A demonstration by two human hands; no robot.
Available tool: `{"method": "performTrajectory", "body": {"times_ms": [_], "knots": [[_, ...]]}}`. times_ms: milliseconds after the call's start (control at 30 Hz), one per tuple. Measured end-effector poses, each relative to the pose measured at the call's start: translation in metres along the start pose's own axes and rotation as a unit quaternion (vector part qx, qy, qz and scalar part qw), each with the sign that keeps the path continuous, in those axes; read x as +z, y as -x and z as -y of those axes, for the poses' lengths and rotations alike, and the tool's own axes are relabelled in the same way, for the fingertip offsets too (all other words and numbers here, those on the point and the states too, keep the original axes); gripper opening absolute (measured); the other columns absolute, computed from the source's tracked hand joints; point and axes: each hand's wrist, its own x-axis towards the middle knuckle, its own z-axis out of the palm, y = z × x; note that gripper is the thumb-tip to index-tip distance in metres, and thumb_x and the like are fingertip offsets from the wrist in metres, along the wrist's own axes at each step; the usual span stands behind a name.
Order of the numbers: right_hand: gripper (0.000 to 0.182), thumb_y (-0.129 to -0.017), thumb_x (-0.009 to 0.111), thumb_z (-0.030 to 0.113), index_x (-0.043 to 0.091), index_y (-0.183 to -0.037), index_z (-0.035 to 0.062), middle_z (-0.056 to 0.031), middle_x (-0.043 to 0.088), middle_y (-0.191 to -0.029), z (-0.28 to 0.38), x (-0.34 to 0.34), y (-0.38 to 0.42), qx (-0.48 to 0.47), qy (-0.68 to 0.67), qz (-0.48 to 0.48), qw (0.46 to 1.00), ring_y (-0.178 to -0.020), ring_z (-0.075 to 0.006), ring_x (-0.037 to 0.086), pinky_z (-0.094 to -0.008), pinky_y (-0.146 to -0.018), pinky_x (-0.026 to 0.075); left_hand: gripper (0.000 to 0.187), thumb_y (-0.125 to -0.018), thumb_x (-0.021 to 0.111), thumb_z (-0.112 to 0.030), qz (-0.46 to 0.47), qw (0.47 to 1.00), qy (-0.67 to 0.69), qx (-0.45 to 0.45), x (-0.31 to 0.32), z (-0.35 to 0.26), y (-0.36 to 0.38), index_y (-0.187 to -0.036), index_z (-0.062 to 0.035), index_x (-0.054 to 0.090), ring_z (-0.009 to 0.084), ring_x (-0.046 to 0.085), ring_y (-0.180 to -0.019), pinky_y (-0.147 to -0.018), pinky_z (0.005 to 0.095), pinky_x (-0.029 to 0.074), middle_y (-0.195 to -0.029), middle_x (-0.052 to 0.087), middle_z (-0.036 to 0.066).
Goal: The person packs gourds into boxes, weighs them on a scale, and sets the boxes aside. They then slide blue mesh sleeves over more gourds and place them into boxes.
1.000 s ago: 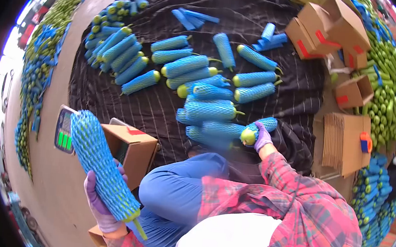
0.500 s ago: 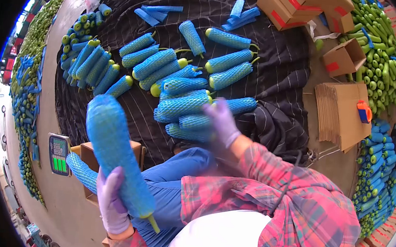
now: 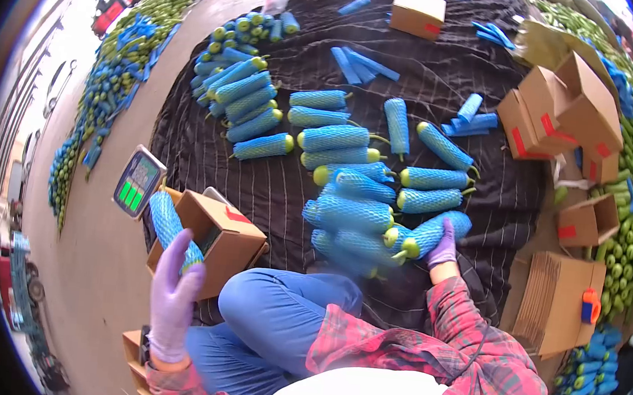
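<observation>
My right hand (image 3: 444, 246), in a purple glove, has its fingers around a gourd in blue foam netting (image 3: 438, 231) at the right side of the middle pile. My left hand (image 3: 175, 290), gloved too, is raised with its fingers apart. Just beyond it a netted gourd (image 3: 166, 218) slants across the box beside the scale (image 3: 139, 182). Several netted gourds (image 3: 353, 212) are heaped on the dark cloth in front of my knees; the nearest ones are blurred.
An open cardboard box (image 3: 212, 226) stands at left by my knee. More netted gourds (image 3: 246, 97) lie at the upper left. Flattened cartons (image 3: 559, 301) with an orange tape dispenser (image 3: 591, 306) are at right, below open boxes (image 3: 565, 106).
The large netted gourd has left my left hand, which is now open. My right hand has moved right and taken hold of a gourd. The view has shifted, showing more of the box and scale.
</observation>
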Motion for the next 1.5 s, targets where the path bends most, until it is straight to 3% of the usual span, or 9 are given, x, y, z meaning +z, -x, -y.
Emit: {"method": "performTrajectory", "body": {"times_ms": [367, 433, 500, 633, 700, 900, 1100, 1333, 1500], "knots": [[0.088, -0.08, 0.067, 0.064, 0.044, -0.142, 0.0057, -0.0122, 0.047, -0.148, 0.043, -0.116, -0.13, 0.029, 0.212, -0.245, 0.946, -0.13, -0.034, 0.047, -0.0492, -0.114, 0.031, 0.065, -0.096, 0.063, -0.037, -0.251, 0.953, 0.126, -0.111, -0.13, 0.115, 0.119, -0.144, 0.0021, 0.043, 0.0277, 0.054, -0.126, -0.109, 0.039, 0.041, -0.135, 0.054, 0.019], [0.093, -0.076, 0.073, 0.062, 0.045, -0.142, 0.0029, -0.0191, 0.045, -0.148, 0.034, -0.081, -0.118, -0.055, 0.351, -0.291, 0.888, -0.129, -0.0339, 0.049, -0.0458, -0.113, 0.034, 0.064, -0.095, 0.064, -0.038, -0.285, 0.939, 0.137, -0.134, -0.142, 0.137, 0.118, -0.142, 0.0021, 0.046, 0.0266, 0.056, -0.124, -0.108, 0.038, 0.042, -0.133, 0.056, 0.017], [0.092, -0.074, 0.075, 0.06, 0.048, -0.138, -0.0017, -0.0226, 0.048, -0.142, 0.013, 0.021, -0.055, -0.134, 0.66, -0.407, 0.617, -0.125, -0.0341, 0.051, -0.0417, -0.11, 0.038, 0.063, -0.095, 0.064, -0.038, -0.312, 0.921, 0.153, -0.175, -0.161, 0.178, 0.116, -0.14, 0.0021, 0.047, 0.026, 0.056, -0.123, -0.107, 0.0372, 0.043, -0.132, 0.056, 0.016], [0.08, -0.082, 0.074, 0.032, 0.039, -0.142, -0.0082, -0.0243, 0.049, -0.141, -0.027, 0.078, -0.062, -0.448, 0.575, -0.103, 0.677, -0.13, -0.0349, 0.048, -0.0411, -0.112, 0.035, 0.05, -0.098, 0.063, -0.025, -0.334, 0.915, 0.19, -0.122, -0.183, 0.217, 0.077, -0.137, 0.0031, 0.05, 0.0157, 0.06, -0.113, -0.098, 0.0294, 0.047, -0.124, 0.062, 0.01], [0.076, -0.086, 0.073, 0.026, 0.037, -0.143, -0.0096, -0.0214, 0.048, -0.142, -0.05, 0.121, -0.075, -0.408, 0.488, -0.003, 0.772, -0.13, -0.0304, 0.048, -0.0386, -0.11, 0.037, 0.05, -0.098, 0.062, -0.022, -0.323, 0.924, 0.178, -0.1, -0.198, 0.212, 0.044, -0.138, 0.0039, 0.049, 0.0179, 0.059, -0.117, -0.101, 0.0303, 0.047, -0.126, 0.061, 0.011], [0.057, -0.092, 0.068, 0.017, 0.046, -0.139, -0.0058, -0.0144, 0.055, -0.132, -0.152, 0.255, -0.085, -0.317, 0.548, 0.171, 0.755, -0.118, -0.0208, 0.054, -0.0315, -0.103, 0.043, 0.049, -0.097, 0.062, -0.018, -0.246, 0.959, 0.072, -0.121, -0.228, 0.257, -0.049, -0.138, 0.0058, 0.049, 0.0196, 0.057, -0.12, -0.105, 0.0329, 0.044, -0.13, 0.059, 0.013], [0.049, -0.089, 0.07, 0.021, 0.056, -0.131, -0.0002, -0.0147, 0.062, -0.12, -0.213, 0.285, -0.047, -0.283, 0.768, 0.196, 0.54, -0.107, -0.023, 0.062, -0.0329, -0.093, 0.05, 0.047, -0.097, 0.061, -0.012, -0.249, 0.923, 0.212, -0.204, -0.236, 0.29, -0.057, -0.139, 0.0058, 0.048, 0.0214, 0.056, -0.121, -0.105, 0.0316, 0.044, -0.133, 0.057, 0.015], [0.071, -0.087, 0.059, 0.054, 0.054, -0.135, 0.0015, -0.0226, 0.056, -0.136, -0.135, 0.312, 0.143, 0.103, 0.957, 0.146, 0.229, -0.127, -0.0341, 0.053, -0.0419, -0.108, 0.04, 0.051, -0.097, 0.061, -0.016, -0.161, 0.898, 0.23, -0.34, -0.261, 0.203, 0.009, -0.14, 0.0075, 0.045, 0.0229, 0.055, -0.122, -0.105, 0.0328, 0.044, -0.133, 0.055, 0.016], [0.066, -0.088, 0.056, 0.049, 0.058, -0.126, -0.0041, -0.0262, 0.057, -0.132, -0.04, 0.275, 0.269, 0.099, 0.892, -0.051, 0.438, -0.123, -0.035, 0.056, -0.0429, -0.104, 0.043, 0.052, -0.097, 0.062, -0.022, -0.086, 0.878, 0.25, -0.398, -0.275, 0.074, 0.027, -0.14, 0.0021, 0.047, 0.0197, 0.059, -0.113, -0.1, 0.0327, 0.046, -0.126, 0.059, 0.014]]}}
